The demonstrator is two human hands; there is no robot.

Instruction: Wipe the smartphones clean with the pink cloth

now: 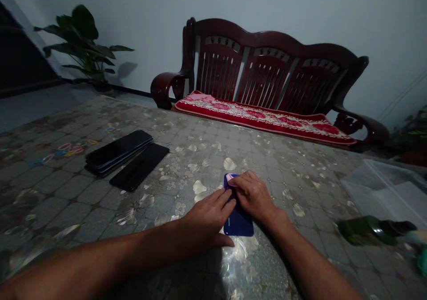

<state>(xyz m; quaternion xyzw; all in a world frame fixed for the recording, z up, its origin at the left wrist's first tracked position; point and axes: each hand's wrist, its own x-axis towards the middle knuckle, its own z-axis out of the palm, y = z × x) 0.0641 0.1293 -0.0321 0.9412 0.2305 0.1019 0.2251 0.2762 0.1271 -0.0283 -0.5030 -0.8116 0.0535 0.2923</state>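
Observation:
A phone [242,225] with a shiny blue-purple back lies face down on the patterned tablecloth in front of me. My right hand [255,194] is over its upper part, fingers pinched on a small pale pink piece [229,177], cloth or paper, pressed to the upper left corner. My left hand [208,214] reaches across the phone's left edge; its fingers lie extended on the back, with the thumb apart near the lower left corner. Both hands cover much of the phone's middle.
A stack of dark phones [116,151] and a single black phone [140,166] lie at left, near colourful rubber bands [68,149]. At right are a green bottle [363,230] on its side and a clear plastic box [383,189]. A wooden bench [260,75] stands beyond the table [100,220].

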